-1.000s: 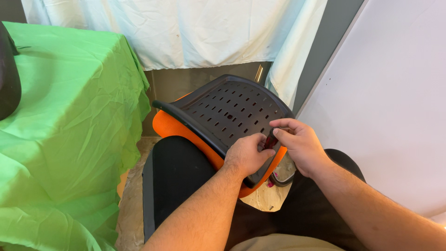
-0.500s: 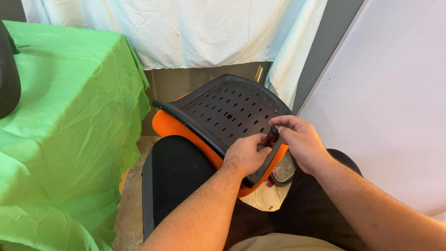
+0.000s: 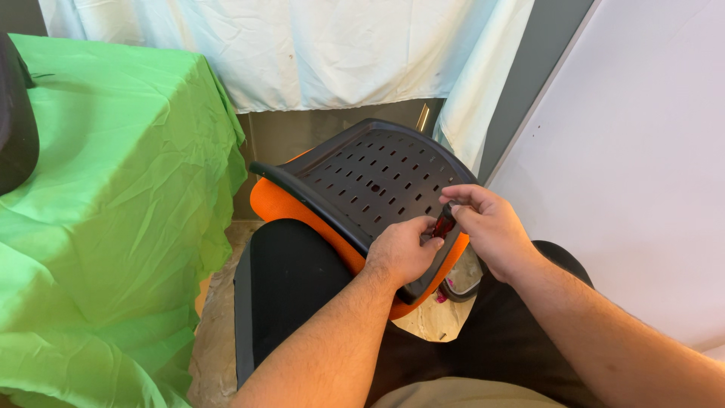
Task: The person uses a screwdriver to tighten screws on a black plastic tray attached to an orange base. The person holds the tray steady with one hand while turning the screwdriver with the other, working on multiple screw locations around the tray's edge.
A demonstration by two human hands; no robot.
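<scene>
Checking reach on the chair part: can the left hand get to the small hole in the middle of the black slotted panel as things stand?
Probably yes. The left hand rests on the near edge of the black slotted panel, and the central hole lies uncovered just beyond it. The right hand and the small red-and-black tool sit off to the side.

We see two bare forearms, both uncovered as far as the view shows them, with no sleeve, cuff, watch or bracelet on either. The left hand [image 3: 404, 253] and the right hand [image 3: 491, 230] wear no gloves, and we spot no rings on the fingers that show. The nails look short and plain. At the bottom edge of the view, between the two arms, a strip of beige fabric clothing [image 3: 468, 393] shows, smooth and unpatterned; we cannot tell which garment it is
</scene>
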